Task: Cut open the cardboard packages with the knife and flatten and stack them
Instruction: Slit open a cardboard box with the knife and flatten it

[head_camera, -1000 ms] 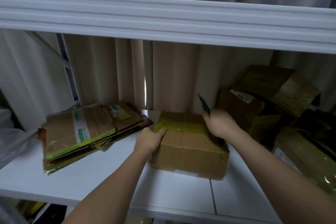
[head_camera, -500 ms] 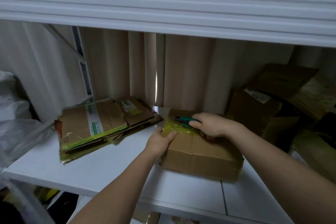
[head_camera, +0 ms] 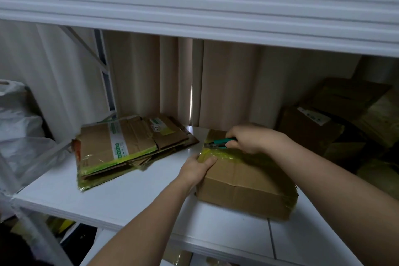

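The cutting step is under way on a closed cardboard box [head_camera: 246, 181] that sits on the white shelf [head_camera: 129, 198], directly under both hands. The left hand [head_camera: 195, 169] grasps the box's near-left top corner, fingers curled over the edge onto the yellow-green tape [head_camera: 228, 155], steadying it. The right hand [head_camera: 251, 138], just beyond the left hand, is clenched round the teal handle of a knife [head_camera: 220, 143], whose tip points away from the right hand toward the box's far-left edge, at the end of the taped seam. Whether the blade is already through the tape cannot be told.

Well to the left of the left hand lies a stack of flattened boxes [head_camera: 123, 149], so part of the job looks done. To the right of the right hand, more unopened packages [head_camera: 319, 127] wait in shadow.

The next move, as I judge it, calls for drawing the blade along the taped seam while the left hand keeps the box from sliding. The left fingers rest on the tape close to the blade, so they need to stay out of the cutting line.
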